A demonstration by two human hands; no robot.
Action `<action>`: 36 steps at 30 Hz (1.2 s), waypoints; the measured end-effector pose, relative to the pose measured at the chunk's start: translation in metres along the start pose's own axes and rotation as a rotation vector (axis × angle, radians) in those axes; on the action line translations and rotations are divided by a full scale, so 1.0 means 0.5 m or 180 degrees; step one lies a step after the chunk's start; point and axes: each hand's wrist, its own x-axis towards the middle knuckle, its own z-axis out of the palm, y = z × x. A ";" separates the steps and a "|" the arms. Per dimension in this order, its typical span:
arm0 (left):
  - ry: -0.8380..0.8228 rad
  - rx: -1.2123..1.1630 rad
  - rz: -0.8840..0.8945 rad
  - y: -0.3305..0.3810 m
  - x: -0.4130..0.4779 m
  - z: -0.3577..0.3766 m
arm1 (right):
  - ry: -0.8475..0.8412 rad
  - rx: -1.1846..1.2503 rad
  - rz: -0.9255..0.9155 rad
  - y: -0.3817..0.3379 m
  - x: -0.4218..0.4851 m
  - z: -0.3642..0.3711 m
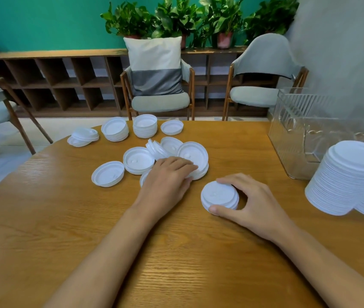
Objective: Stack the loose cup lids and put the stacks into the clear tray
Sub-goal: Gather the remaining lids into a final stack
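White cup lids lie scattered on the round wooden table (65, 230). My right hand (254, 203) grips a short stack of lids (218, 194) between thumb and fingers, resting on the table. My left hand (167, 176) reaches over the loose pile, its fingers curled on a small stack of lids (195, 156). Single lids (107, 173) and low stacks (138, 160) lie left of it. More stacks (144, 125) stand at the far edge. The clear tray (298, 134) stands at the right, and I see no lids in it.
A tall leaning stack of lids (347, 178) stands at the right edge in front of the tray. Chairs (158, 94) ring the far side of the table, with a wooden shelf and potted plants behind them.
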 end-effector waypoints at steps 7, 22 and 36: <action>0.0143 0.0031 0.0027 0.000 -0.006 0.005 | 0.0091 0.0173 0.0033 0.001 0.000 -0.004; 0.0548 -0.0973 -0.0618 0.010 -0.016 -0.020 | 0.0347 0.0346 0.0251 0.016 0.006 -0.013; 0.0729 -0.2044 -0.1408 0.059 -0.015 -0.064 | 0.0434 0.0400 0.0170 0.010 -0.009 -0.034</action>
